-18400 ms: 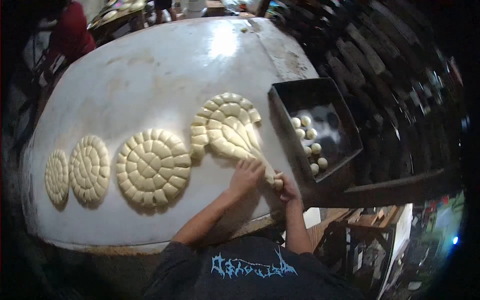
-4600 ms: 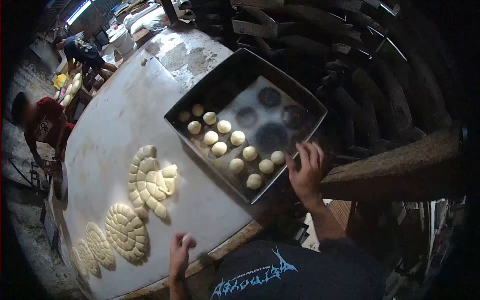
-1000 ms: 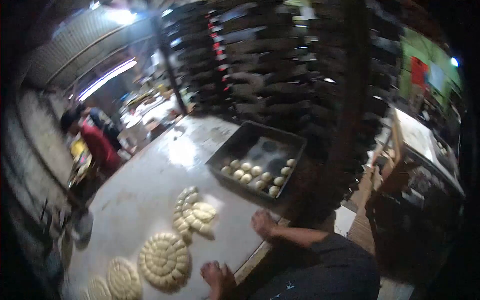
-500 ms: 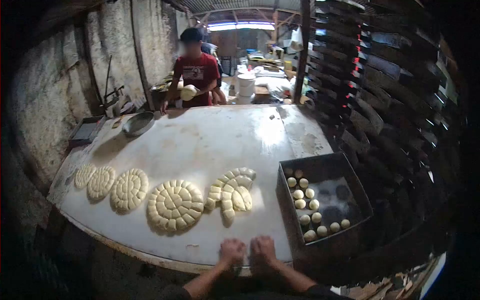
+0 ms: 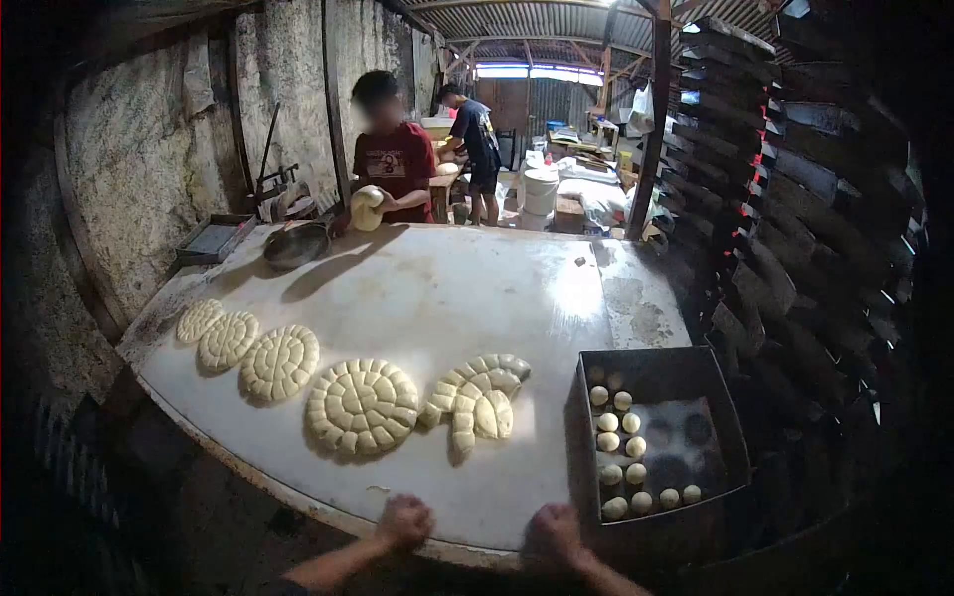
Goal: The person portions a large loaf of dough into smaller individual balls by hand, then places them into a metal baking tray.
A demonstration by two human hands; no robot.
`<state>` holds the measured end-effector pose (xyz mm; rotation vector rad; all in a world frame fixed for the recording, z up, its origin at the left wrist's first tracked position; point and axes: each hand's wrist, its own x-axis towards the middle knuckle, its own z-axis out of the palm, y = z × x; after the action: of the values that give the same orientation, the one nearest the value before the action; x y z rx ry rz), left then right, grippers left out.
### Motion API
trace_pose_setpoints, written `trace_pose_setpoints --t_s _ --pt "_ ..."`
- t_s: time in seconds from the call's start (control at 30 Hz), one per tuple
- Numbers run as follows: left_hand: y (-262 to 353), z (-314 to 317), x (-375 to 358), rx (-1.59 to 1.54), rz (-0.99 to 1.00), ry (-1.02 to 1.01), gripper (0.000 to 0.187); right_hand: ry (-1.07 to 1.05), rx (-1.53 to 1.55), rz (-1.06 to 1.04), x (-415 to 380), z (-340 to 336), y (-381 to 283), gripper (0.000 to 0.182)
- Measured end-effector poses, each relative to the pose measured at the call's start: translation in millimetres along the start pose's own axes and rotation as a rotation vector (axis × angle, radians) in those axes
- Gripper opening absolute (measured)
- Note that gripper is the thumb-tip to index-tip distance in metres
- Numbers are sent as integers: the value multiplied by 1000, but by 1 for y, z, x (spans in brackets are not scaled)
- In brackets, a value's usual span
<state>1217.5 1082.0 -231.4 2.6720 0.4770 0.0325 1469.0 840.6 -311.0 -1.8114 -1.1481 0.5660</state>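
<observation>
My left hand (image 5: 406, 523) is closed, its fingers curled down over the front part of the table, just below a small dough scrap (image 5: 378, 488). My right hand (image 5: 556, 532) is also closed, a little blurred, near the front edge and left of the dark tray. What either hand holds, if anything, is hidden beneath the fingers. Ahead of them lies a loose cluster of cut dough pieces (image 5: 464, 409). To its left, a flat round of dough pieces set in rings (image 5: 362, 407) rests on the table, with several smaller-looking rounds (image 5: 279, 364) beyond it.
The dark square tray (image 5: 737, 437) at right holds several dough balls (image 5: 635, 447). A metal bowl (image 5: 296, 246) sits at the far left. Across the pale table (image 5: 467, 273), a person in a red shirt (image 5: 397, 164) holds dough; another person (image 5: 475, 139) stands behind. Slatted racks line the right.
My hands have moved apart, the left one leftward and the right one slightly rightward. The view has shifted. The person across has brought both hands to the dough.
</observation>
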Motion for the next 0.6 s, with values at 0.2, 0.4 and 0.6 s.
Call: trace_pose_setpoints --t_s 0.2,0.4,0.6 --pt "35 37 48 -146 186 502 13 260 -390 -253 41 50 -74 11" --pt "-4 -49 24 -13 185 636 7 376 -294 -63 42 37 -7 8" --pt "-13 23 14 -288 553 400 8 350 -273 -45 19 66 -77 10"
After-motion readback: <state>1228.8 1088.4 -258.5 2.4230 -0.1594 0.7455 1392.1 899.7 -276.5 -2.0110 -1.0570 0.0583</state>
